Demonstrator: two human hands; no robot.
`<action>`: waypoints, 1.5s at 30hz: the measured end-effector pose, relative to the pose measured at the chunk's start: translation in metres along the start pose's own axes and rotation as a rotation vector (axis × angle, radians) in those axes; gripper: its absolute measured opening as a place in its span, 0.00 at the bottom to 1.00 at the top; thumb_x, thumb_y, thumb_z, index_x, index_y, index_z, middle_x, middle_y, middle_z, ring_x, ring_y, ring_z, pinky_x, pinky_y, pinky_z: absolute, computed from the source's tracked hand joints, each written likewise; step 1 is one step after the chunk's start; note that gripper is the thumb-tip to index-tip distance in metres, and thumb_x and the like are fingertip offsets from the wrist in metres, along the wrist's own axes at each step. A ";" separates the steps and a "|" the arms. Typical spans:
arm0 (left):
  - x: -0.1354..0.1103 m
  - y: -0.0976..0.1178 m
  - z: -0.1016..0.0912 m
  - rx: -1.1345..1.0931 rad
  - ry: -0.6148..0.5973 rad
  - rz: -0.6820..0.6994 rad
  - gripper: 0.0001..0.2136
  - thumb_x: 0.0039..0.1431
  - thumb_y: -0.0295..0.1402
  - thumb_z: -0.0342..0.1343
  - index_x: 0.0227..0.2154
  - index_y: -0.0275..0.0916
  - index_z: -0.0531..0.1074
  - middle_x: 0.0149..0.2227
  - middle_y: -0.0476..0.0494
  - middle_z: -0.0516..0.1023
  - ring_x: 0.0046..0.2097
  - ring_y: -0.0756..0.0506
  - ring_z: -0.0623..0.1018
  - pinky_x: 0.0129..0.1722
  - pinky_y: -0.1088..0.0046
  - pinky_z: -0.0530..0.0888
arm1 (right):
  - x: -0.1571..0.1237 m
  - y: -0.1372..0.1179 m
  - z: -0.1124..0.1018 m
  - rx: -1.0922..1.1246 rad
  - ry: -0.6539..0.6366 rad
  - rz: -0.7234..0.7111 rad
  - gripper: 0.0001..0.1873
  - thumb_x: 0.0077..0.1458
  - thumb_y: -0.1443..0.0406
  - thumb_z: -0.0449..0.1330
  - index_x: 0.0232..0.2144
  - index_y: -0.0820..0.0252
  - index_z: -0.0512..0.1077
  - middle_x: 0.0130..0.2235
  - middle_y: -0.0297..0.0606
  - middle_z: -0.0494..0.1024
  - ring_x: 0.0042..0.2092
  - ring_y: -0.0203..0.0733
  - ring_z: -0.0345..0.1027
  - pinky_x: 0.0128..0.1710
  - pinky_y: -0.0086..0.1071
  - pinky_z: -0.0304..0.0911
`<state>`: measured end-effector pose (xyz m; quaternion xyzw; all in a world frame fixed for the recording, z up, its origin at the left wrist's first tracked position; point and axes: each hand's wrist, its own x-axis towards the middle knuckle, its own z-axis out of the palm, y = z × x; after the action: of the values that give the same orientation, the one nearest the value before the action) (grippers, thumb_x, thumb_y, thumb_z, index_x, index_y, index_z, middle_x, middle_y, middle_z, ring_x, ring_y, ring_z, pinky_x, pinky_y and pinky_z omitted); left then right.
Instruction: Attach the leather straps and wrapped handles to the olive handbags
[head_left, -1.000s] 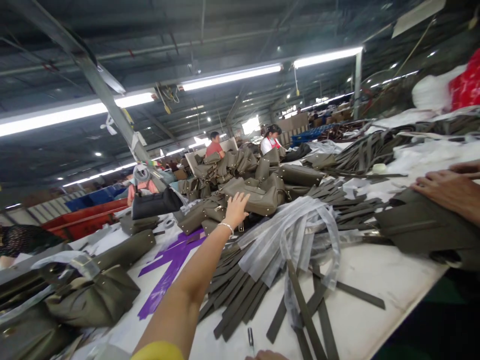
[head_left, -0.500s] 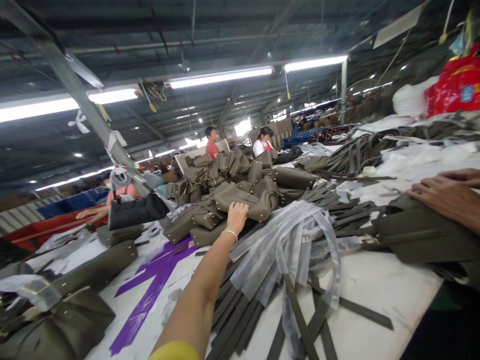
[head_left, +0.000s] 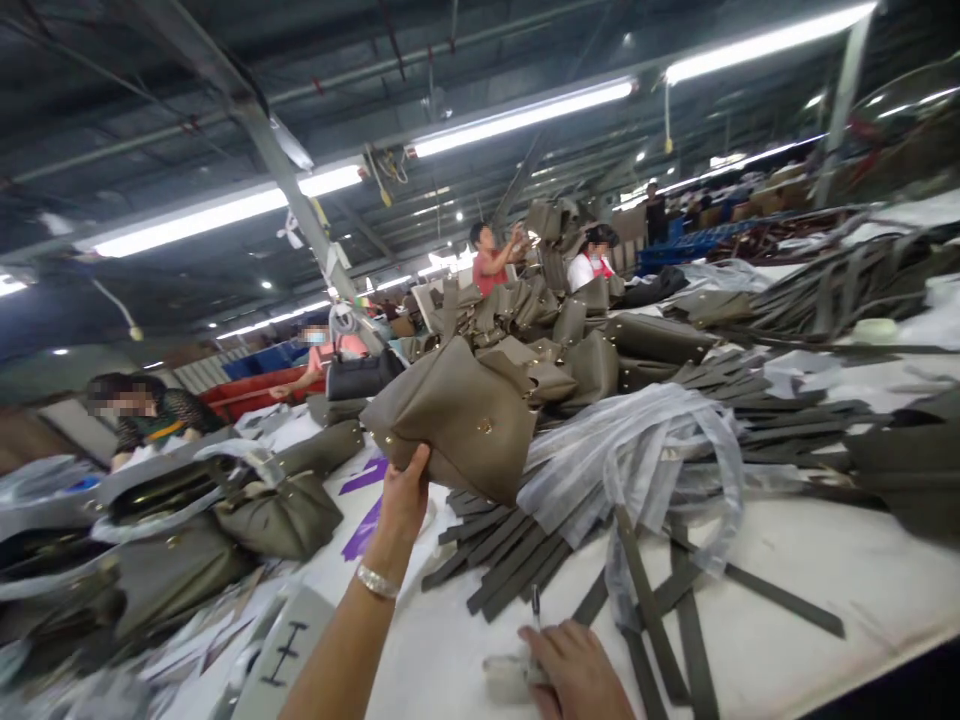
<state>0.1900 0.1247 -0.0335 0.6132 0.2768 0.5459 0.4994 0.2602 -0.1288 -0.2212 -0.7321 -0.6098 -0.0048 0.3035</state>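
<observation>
My left hand (head_left: 403, 492) grips the lower edge of an olive-green leather bag (head_left: 457, 415) with gold studs and holds it up above the white table (head_left: 795, 570). A bracelet sits on that wrist. My right hand (head_left: 581, 672) rests low on the table at the bottom edge, closed around a small dark pointed tool (head_left: 535, 605) that sticks up from it. A whitish lump (head_left: 506, 678) lies under its fingers. Dark olive straps (head_left: 510, 555) fan out between the two hands.
A heap of olive bags (head_left: 592, 335) fills the table's middle, with clear plastic sleeves (head_left: 637, 455) and more straps (head_left: 787, 410) to the right. More bags (head_left: 277, 515) lie at the left. Co-workers (head_left: 487, 255) stand at the far end and along the left side.
My left hand has closed on one bag from the heap and pulled it up and toward me. My right hand has come further into view. The other person's hand at the right is gone.
</observation>
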 end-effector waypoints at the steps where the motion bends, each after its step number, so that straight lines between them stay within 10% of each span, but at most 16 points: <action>1: -0.017 0.000 -0.018 -0.057 0.034 -0.035 0.26 0.51 0.50 0.63 0.50 0.40 0.72 0.55 0.38 0.76 0.57 0.40 0.75 0.56 0.62 0.74 | 0.003 0.001 -0.005 0.001 0.013 0.015 0.30 0.45 0.70 0.65 0.53 0.53 0.72 0.50 0.45 0.78 0.51 0.57 0.70 0.53 0.50 0.63; 6: -0.106 -0.019 -0.083 -0.304 0.206 -0.232 0.25 0.50 0.54 0.63 0.48 0.48 0.73 0.57 0.47 0.75 0.65 0.41 0.65 0.63 0.62 0.69 | 0.031 -0.012 -0.051 0.346 0.191 0.127 0.31 0.60 0.56 0.57 0.64 0.52 0.58 0.66 0.49 0.60 0.65 0.56 0.55 0.61 0.57 0.55; 10: -0.176 -0.043 -0.111 -0.450 0.236 -0.411 0.24 0.49 0.57 0.62 0.44 0.50 0.75 0.56 0.50 0.76 0.67 0.40 0.61 0.66 0.60 0.64 | 0.049 -0.043 -0.078 0.990 -0.014 0.202 0.43 0.63 0.48 0.52 0.69 0.55 0.36 0.66 0.53 0.60 0.64 0.48 0.59 0.61 0.50 0.58; 17: -0.239 -0.030 -0.164 -0.473 0.095 -0.433 0.41 0.37 0.64 0.63 0.53 0.44 0.73 0.58 0.37 0.73 0.64 0.33 0.66 0.61 0.54 0.67 | 0.030 -0.066 -0.060 1.108 -0.008 0.295 0.43 0.52 0.52 0.66 0.63 0.55 0.53 0.54 0.48 0.75 0.54 0.50 0.71 0.54 0.47 0.68; 23: -0.253 0.011 -0.207 -0.065 0.417 -0.369 0.37 0.56 0.54 0.58 0.66 0.54 0.53 0.67 0.40 0.60 0.67 0.38 0.61 0.61 0.54 0.66 | 0.029 -0.047 -0.051 0.752 -0.025 0.141 0.51 0.46 0.52 0.69 0.66 0.58 0.52 0.60 0.49 0.69 0.61 0.55 0.64 0.61 0.50 0.58; 29: -0.246 0.067 -0.190 0.685 0.099 0.137 0.18 0.57 0.39 0.61 0.51 0.49 0.75 0.60 0.45 0.71 0.64 0.37 0.66 0.66 0.53 0.58 | 0.017 -0.056 -0.065 0.636 -0.118 0.024 0.54 0.49 0.53 0.68 0.69 0.54 0.43 0.67 0.49 0.58 0.67 0.55 0.53 0.65 0.53 0.49; 33: -0.233 0.084 -0.169 0.854 -0.201 0.230 0.17 0.54 0.41 0.65 0.48 0.52 0.78 0.57 0.48 0.75 0.61 0.36 0.70 0.67 0.51 0.56 | 0.014 -0.076 -0.088 0.617 -0.046 -0.071 0.50 0.55 0.55 0.65 0.69 0.50 0.40 0.68 0.45 0.55 0.68 0.52 0.50 0.66 0.52 0.46; 37: -0.215 0.089 -0.178 0.937 0.087 0.321 0.15 0.62 0.39 0.56 0.51 0.48 0.75 0.60 0.46 0.72 0.60 0.40 0.71 0.64 0.57 0.63 | 0.019 -0.091 -0.109 0.482 0.040 -0.220 0.36 0.60 0.58 0.60 0.66 0.49 0.52 0.66 0.44 0.60 0.66 0.50 0.55 0.66 0.49 0.51; 39: -0.201 0.090 -0.191 1.010 0.201 0.277 0.17 0.64 0.40 0.53 0.54 0.45 0.73 0.61 0.42 0.70 0.61 0.38 0.69 0.64 0.56 0.63 | 0.021 -0.097 -0.114 0.390 0.070 -0.306 0.25 0.60 0.61 0.59 0.60 0.50 0.64 0.65 0.43 0.60 0.65 0.50 0.56 0.65 0.47 0.55; 45: -0.170 0.080 -0.215 0.890 -0.145 -0.146 0.24 0.58 0.42 0.59 0.57 0.44 0.71 0.49 0.40 0.80 0.51 0.37 0.78 0.51 0.60 0.75 | 0.026 -0.109 -0.113 0.154 0.155 -0.509 0.16 0.58 0.65 0.61 0.49 0.51 0.74 0.60 0.39 0.69 0.66 0.55 0.54 0.65 0.55 0.52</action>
<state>-0.0723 0.0133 -0.0474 0.7836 0.4913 0.2927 0.2427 0.2102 -0.1485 -0.0709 -0.5276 -0.7476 -0.0907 0.3930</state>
